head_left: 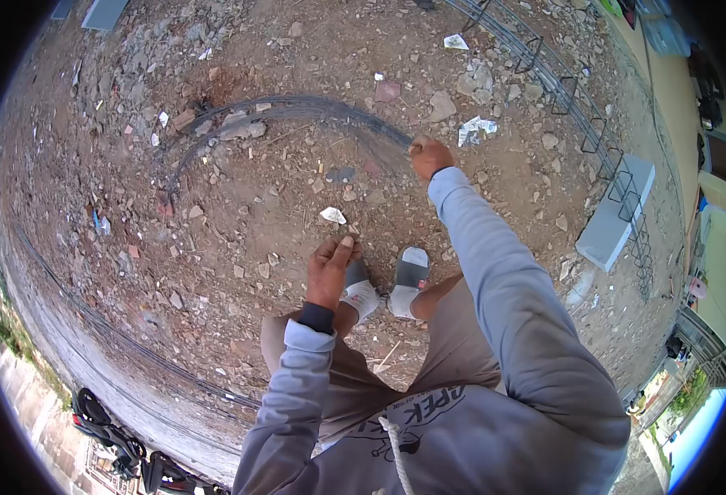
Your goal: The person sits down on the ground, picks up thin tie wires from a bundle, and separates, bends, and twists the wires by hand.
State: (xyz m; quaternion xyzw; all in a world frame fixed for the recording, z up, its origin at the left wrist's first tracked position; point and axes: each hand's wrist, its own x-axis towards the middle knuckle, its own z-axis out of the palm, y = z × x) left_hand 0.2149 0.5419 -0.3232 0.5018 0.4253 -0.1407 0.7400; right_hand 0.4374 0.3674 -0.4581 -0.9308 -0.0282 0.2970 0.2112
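Observation:
A bundle of thin dark wires [321, 104] arches over the stony ground, its right end in my right hand [430, 157]. The fingers of that hand are wrapped round the wires, with the arm stretched forward. My left hand [328, 271] is closed in a pinch in front of my left foot, thumb uppermost. Whatever its fingers hold, if anything, is too small to make out. A white paper scrap [332, 215] lies on the ground just beyond it.
A long steel rebar cage [573, 103] runs down the right side, across a grey block [619, 213]. Long dark rods [132, 345] lie at the lower left, near parked motorcycles [115, 437]. Stones and paper scraps [477, 129] litter the dirt.

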